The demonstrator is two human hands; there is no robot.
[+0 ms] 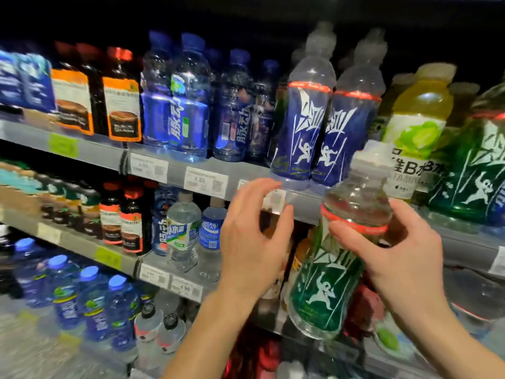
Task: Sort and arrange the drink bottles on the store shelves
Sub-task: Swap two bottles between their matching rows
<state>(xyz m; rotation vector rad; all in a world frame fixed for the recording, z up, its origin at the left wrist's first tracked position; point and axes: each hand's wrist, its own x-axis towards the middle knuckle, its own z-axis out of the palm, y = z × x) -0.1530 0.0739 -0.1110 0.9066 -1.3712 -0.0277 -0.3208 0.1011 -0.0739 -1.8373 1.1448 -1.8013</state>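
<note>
My right hand grips a clear bottle with a green label at its shoulder, holding it tilted in front of the shelf edge. My left hand hovers just left of it with fingers apart and nothing in them. Above, on the upper shelf, two bottles with blue labels of the same brand stand at the front edge. To their right stand a yellow-green vitamin drink and more green-label bottles.
Blue-capped water bottles and dark bottles with orange labels fill the upper shelf's left part. The middle shelf holds dark bottles and pale sports drinks. Blue bottles crowd the bottom left. Price tags line the shelf edges.
</note>
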